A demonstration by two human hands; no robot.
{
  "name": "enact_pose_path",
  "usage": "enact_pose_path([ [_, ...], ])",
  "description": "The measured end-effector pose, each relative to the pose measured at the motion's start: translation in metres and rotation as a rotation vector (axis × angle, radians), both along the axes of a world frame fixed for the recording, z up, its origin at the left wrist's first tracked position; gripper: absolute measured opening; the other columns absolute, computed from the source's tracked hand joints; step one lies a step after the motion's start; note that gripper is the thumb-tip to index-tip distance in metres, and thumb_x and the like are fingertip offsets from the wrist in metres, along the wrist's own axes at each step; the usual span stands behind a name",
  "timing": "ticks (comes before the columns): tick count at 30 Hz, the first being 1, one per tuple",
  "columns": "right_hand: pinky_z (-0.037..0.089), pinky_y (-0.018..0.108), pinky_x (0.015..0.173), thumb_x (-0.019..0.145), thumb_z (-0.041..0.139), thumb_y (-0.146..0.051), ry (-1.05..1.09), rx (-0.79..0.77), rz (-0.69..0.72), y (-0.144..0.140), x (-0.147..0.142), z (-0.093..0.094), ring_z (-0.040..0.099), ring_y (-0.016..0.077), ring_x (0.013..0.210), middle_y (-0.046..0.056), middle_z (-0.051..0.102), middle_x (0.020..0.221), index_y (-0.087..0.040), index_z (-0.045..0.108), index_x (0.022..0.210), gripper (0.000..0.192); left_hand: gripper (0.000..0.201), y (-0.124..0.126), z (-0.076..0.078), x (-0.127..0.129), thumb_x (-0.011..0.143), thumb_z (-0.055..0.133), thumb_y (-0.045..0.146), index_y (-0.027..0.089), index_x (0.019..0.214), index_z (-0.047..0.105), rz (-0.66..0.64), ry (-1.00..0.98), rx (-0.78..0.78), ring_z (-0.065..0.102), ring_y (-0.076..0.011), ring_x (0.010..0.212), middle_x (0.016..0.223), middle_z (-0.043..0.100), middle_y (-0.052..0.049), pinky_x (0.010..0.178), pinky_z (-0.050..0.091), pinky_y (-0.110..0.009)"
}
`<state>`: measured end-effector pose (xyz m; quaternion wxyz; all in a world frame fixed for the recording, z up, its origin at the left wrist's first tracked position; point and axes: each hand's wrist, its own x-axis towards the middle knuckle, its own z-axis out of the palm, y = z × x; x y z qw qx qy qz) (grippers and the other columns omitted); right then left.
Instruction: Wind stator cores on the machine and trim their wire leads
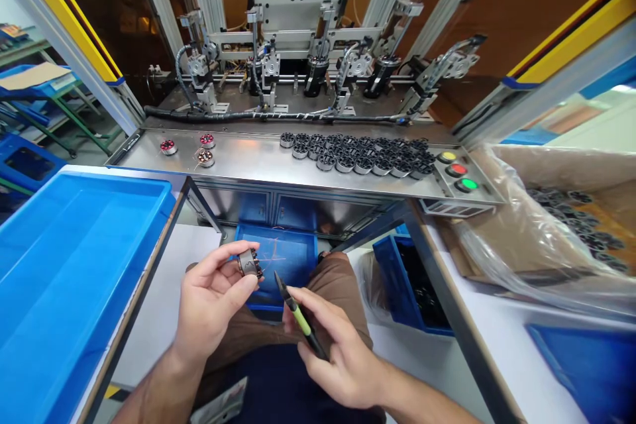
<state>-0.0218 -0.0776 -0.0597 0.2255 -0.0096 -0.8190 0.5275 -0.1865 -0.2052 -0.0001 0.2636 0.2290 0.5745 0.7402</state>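
**Snipping the thin wires on a small coil**

The right hand [338, 351] grips a small cutter [298, 315] with a green and black handle. Its tip points at the little round coil [249, 264], just beside it. The left hand [211, 298] pinches the coil by its sides, over a small blue bin [278, 258] down by the lap. To do this well, I think the coil should be held very still and only the loose wire cut. The coil is dark and ring-shaped, with thin wires sticking out. Farther off, a shiny shelf [248, 159] holds many dark rings [358, 152] and three wound coils [205, 149].
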Motion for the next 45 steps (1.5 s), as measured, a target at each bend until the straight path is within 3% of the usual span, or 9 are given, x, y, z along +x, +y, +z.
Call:
enact_pose_path([
  [3,0.056,0.035,0.093,0.069,0.051,-0.006,0.069,-0.011,0.032,0.002,-0.009,0.013,0.067,0.0222,0.104,0.009,0.067,0.115,-0.023,0.040,0.147,0.080,0.033,-0.001,0.000,0.001,0.078,0.078,0.015,0.022,0.110,0.075,-0.008,-0.005,0.005,0.074,-0.0180,0.085,0.113,0.076,-0.010,0.070,0.062,-0.023],
  [6,0.058,0.031,0.083,0.068,0.050,-0.005,0.089,-0.044,0.054,0.003,-0.014,0.019,0.066,0.0213,0.099,0.008,0.065,0.109,-0.025,0.040,0.147,0.082,0.033,-0.001,-0.001,0.002,0.079,0.077,0.015,0.023,0.111,0.074,-0.031,-0.002,0.011,0.073,-0.0179,0.091,0.115,0.075,-0.009,0.075,0.061,-0.022],
  [16,0.057,0.031,0.068,0.070,0.051,-0.005,0.068,0.002,0.005,0.002,-0.011,0.012,0.064,0.0201,0.078,0.006,0.065,0.090,-0.022,0.046,0.143,0.075,0.033,0.002,-0.002,0.003,0.079,0.078,0.016,0.024,0.111,0.075,-0.040,-0.022,-0.002,0.074,-0.0193,0.093,0.114,0.076,-0.009,0.078,0.062,-0.026],
  [21,0.057,0.031,0.070,0.070,0.050,-0.004,0.057,-0.059,0.023,0.002,-0.008,0.003,0.063,0.0178,0.074,0.005,0.067,0.090,-0.024,0.045,0.145,0.077,0.033,0.001,-0.003,0.003,0.078,0.078,0.017,0.024,0.110,0.075,-0.028,-0.023,-0.006,0.074,-0.0201,0.091,0.114,0.076,-0.010,0.074,0.063,-0.026],
  [26,0.057,0.034,0.085,0.067,0.051,-0.004,0.054,-0.042,0.023,0.004,-0.007,0.009,0.066,0.0204,0.090,0.007,0.066,0.102,-0.024,0.043,0.145,0.081,0.029,-0.003,-0.007,0.002,0.082,0.074,0.017,0.025,0.110,0.074,-0.011,0.025,0.017,0.071,-0.0222,0.100,0.119,0.072,-0.010,0.069,0.063,-0.024],
  [32,0.056,0.033,0.089,0.064,0.050,-0.004,0.084,-0.027,0.048,0.004,-0.009,0.015,0.064,0.0232,0.107,0.009,0.063,0.116,-0.025,0.040,0.148,0.087,0.024,-0.002,-0.007,0.004,0.087,0.068,0.011,0.025,0.105,0.074,0.009,0.208,0.044,0.065,-0.0190,0.113,0.114,0.073,-0.006,0.092,0.056,-0.026],
  [45,0.056,0.032,0.070,0.068,0.050,-0.004,0.101,0.008,0.027,0.000,-0.011,0.008,0.063,0.0207,0.081,0.006,0.063,0.092,-0.022,0.044,0.146,0.080,0.028,-0.007,-0.004,0.005,0.088,0.065,0.008,0.026,0.109,0.070,-0.027,0.371,0.007,0.064,-0.0162,0.113,0.116,0.071,-0.005,0.093,0.054,-0.025],
])
